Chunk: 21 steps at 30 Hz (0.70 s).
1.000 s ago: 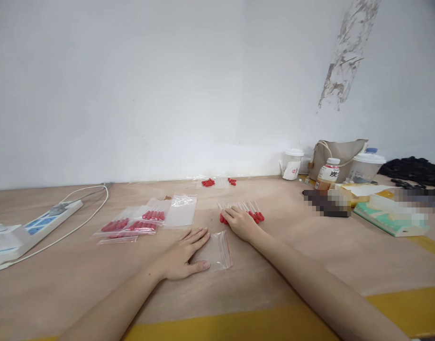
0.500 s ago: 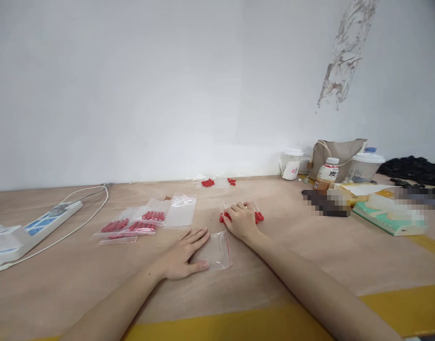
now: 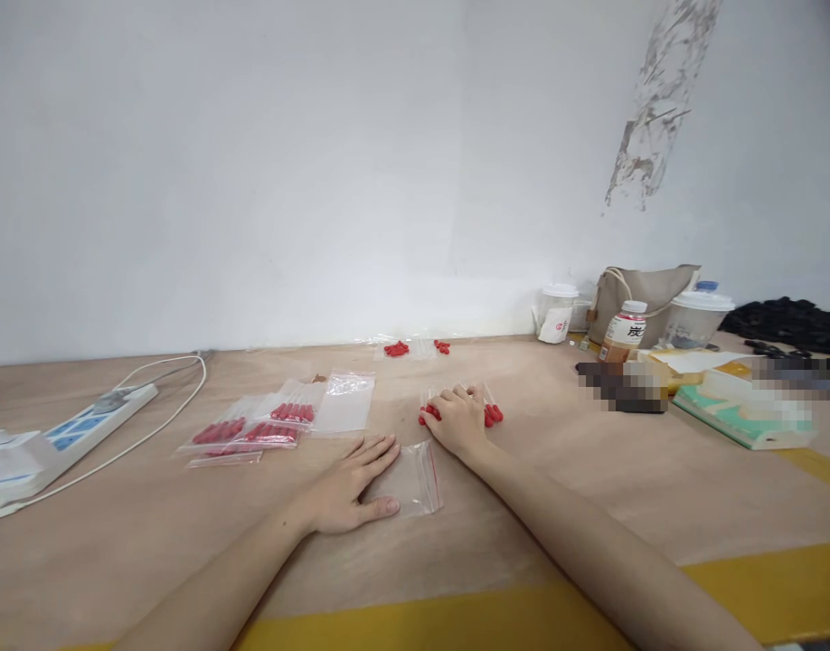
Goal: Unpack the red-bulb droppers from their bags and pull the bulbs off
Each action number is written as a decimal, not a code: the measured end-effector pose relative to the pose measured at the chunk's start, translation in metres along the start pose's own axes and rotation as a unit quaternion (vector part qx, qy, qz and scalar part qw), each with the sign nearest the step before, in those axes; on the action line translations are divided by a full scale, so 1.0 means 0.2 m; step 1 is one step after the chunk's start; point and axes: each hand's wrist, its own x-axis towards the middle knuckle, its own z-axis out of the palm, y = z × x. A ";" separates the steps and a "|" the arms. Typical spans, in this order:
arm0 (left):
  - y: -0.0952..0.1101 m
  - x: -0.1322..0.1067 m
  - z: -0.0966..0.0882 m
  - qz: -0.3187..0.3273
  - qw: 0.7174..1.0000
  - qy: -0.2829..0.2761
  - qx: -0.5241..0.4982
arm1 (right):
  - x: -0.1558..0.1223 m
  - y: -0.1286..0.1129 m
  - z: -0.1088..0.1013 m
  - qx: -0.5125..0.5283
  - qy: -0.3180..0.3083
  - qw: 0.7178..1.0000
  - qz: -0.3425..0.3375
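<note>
My left hand (image 3: 351, 491) lies flat and open, fingers spread, on the left part of a clear zip bag (image 3: 415, 479) with a red line along its right edge. No red pieces show in this bag. Farther forward, my right hand (image 3: 459, 420) rests palm down over a group of small red pieces (image 3: 495, 414) with pale, clear stem-like parts behind them. Its fingers are slightly bent and spread over the group; the palm hides the middle pieces. Left of the hands lie overlapping clear bags (image 3: 272, 432) with red pieces inside, beside another flat clear bag (image 3: 345, 407).
More red pieces (image 3: 397, 348) on clear plastic lie by the wall. A power strip (image 3: 82, 434) with a white cable stands at left. At right are a lidded cup (image 3: 557, 315), a bottle (image 3: 623, 334), a grey bag (image 3: 649, 289) and a green tissue pack (image 3: 737, 411).
My right hand has shifted very slightly over the red pieces. My left hand and the clear bag under it have stayed in place.
</note>
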 end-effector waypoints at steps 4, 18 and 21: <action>0.00 0.00 0.00 0.003 1.000 0.003 -0.007 | 0.00 0.00 -0.03 -0.001 0.007 1.000 0.003; 0.01 -0.01 -0.01 -0.002 1.000 -0.001 -0.007 | -0.24 0.05 -0.22 0.281 -0.136 0.913 -0.263; 0.01 -0.01 -0.01 -0.005 1.000 -0.007 -0.009 | -0.27 0.08 -0.19 0.305 -0.157 0.907 -0.243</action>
